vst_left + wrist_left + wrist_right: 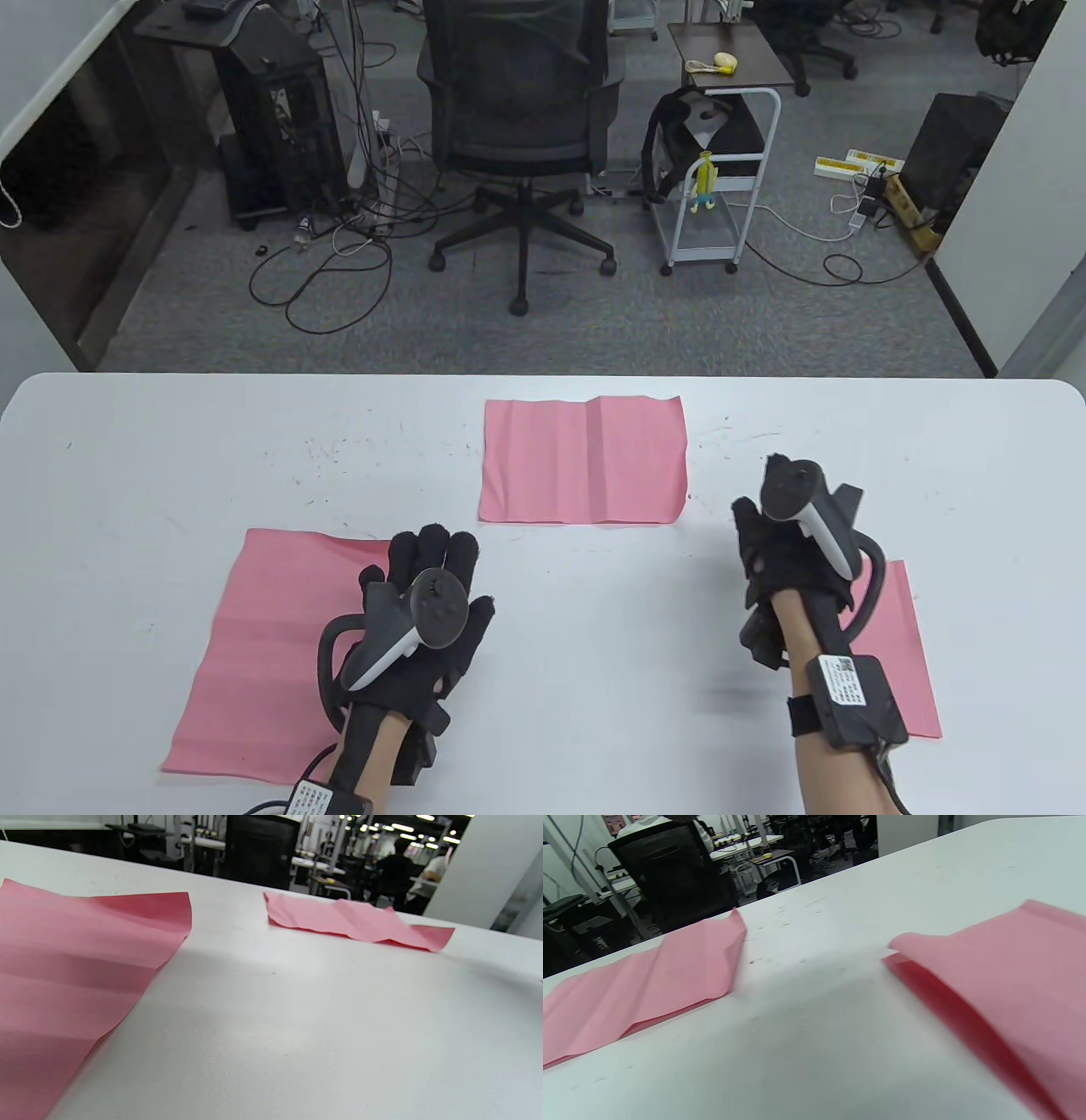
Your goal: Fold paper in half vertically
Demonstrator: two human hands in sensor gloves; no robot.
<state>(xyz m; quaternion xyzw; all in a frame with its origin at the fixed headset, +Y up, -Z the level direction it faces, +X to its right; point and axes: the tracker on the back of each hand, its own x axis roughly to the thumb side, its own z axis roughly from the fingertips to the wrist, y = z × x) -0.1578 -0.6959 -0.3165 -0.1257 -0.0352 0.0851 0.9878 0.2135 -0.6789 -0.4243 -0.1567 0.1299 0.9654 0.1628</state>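
From the table view the left hand (424, 607), fingers spread and gripping nothing, rests at the right edge of the left pink sheet (263, 654) on the worktop (127, 475), whose long axis runs away from the person, while the right hand (793, 552), its grip unreadable, hovers beside another sheet (912, 654); the left wrist view shows the left sheet's (63, 984) corner lifted and a creased middle sheet (352, 921) well beyond; the right wrist view shows the right sheet's (1001, 984) raised edge nearby.

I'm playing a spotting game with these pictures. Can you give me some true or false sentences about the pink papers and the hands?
1. Three pink papers lie on the white table. True: the left paper, the middle paper and the right paper.
2. The left hand lies over the middle paper. False: it is spread over the left paper's right edge.
3. The middle paper shows creases. True.
4. The right hand holds scissors. False: no scissors are in view.
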